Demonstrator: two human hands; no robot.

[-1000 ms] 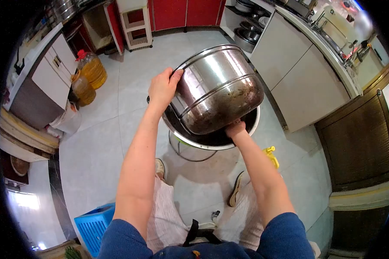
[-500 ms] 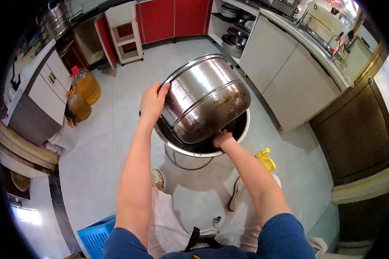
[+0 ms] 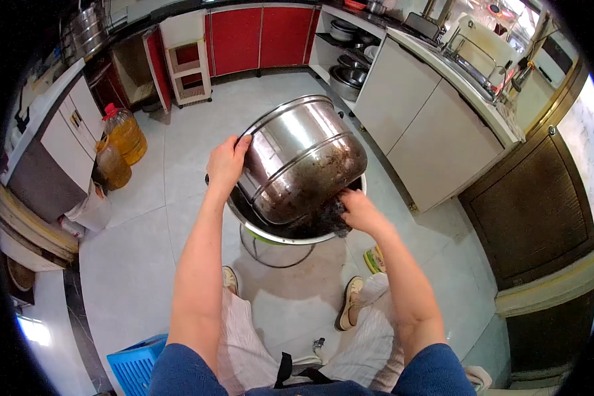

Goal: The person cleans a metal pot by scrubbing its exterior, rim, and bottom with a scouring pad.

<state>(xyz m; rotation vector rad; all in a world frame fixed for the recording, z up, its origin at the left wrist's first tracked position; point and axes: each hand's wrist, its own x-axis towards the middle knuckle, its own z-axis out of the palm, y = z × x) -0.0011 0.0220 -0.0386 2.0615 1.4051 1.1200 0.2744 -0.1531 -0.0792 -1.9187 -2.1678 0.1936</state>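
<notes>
A large stainless steel pot (image 3: 303, 155) is tilted over a wide basin (image 3: 277, 239), its stained, darkened bottom turned toward me. My left hand (image 3: 228, 162) is closed on the pot's rim at the left, thumb against the outer wall. Beside the lower right of the pot, my right hand (image 3: 362, 210) grips a dark, shiny scrubber that looks like steel wool (image 3: 334, 219). The scrubber is close against the pot's base; exact contact is hard to make out. The pot hides most of the basin's inside, which looks dark.
The basin stands on a metal ring stand (image 3: 277, 265) between my feet. A yellow container (image 3: 375, 259) is on the floor to the right, partly behind my forearm. At left are oil jugs (image 3: 125, 135) and a blue plastic stool or crate (image 3: 138, 363). Cabinets (image 3: 419, 109) line the room.
My right hand has come up and rightward out of the basin, and the scrubber now shows. My left hand keeps its hold on the pot's rim. The whole view has shifted slightly.
</notes>
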